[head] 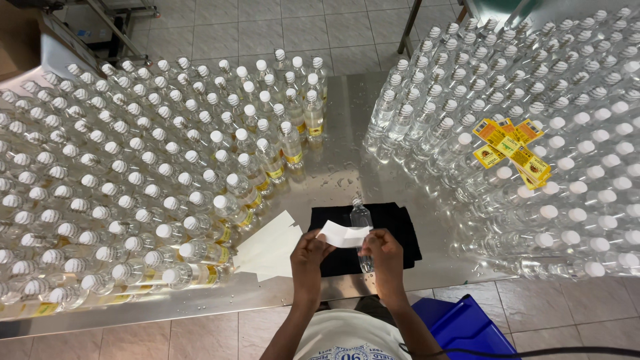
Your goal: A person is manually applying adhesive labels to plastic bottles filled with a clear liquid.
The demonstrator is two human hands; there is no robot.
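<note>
My left hand (309,255) and my right hand (385,253) pinch the two ends of a small white paper strip (343,235) above a black cloth (373,233) on the steel table (347,167). A small clear bottle (361,217) with a white cap lies on the cloth under the strip, partly hidden by my right hand. A pile of white backing sheets (267,247) lies just left of my left hand.
Several capped clear bottles (133,180) crowd the table's left side, some with yellow labels. More bottles (547,133) fill the right side, with a bundle of yellow labels (513,150) on top. A blue crate (463,327) stands on the tiled floor at lower right.
</note>
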